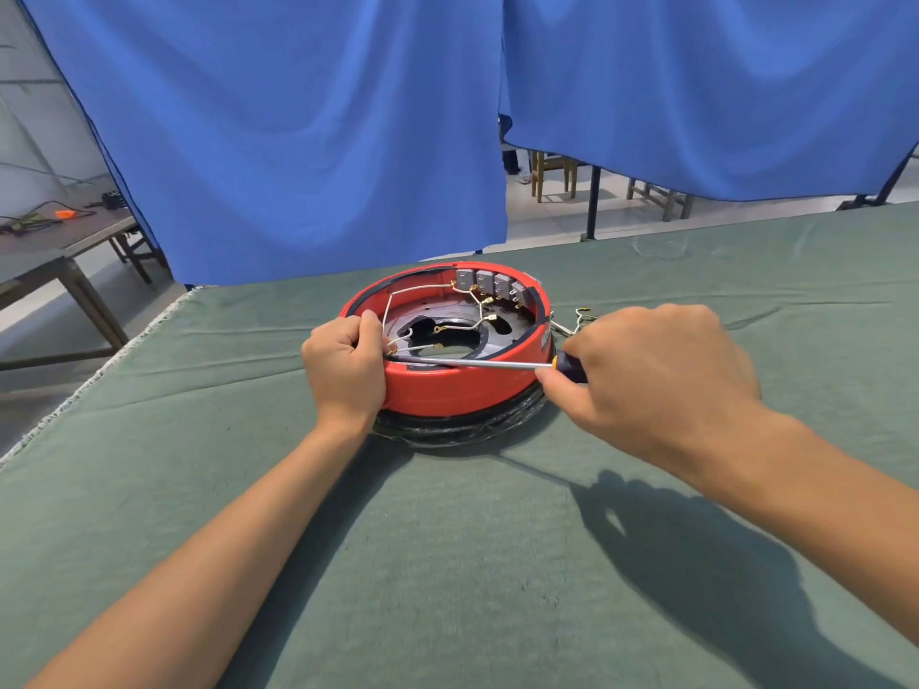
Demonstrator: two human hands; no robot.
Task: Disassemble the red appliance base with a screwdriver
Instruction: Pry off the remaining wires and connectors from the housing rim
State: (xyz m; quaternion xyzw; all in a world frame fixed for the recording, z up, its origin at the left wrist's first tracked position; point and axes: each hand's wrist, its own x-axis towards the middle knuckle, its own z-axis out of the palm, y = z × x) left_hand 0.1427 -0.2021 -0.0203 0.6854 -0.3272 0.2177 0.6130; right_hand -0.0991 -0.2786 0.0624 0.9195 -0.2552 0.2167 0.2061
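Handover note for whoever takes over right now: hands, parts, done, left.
Left hand: grips the near-left rim of the red base, steadying it.
Right hand: holds the screwdriver by its handle, shaft lying almost flat across the base, tip at the left inner wall by the left thumb.
Base sits open side up on the green cloth, over a black ring. Wires and grey terminal blocks remain inside.
Done: inside exposed; a few loose wire pieces lie right of the base.
Left: free the fastener at the tip, then the remaining parts.

A work room is showing: blue curtains (298, 131) are hanging behind the green-clothed table (447, 564), wooden chairs (552, 174) beyond.
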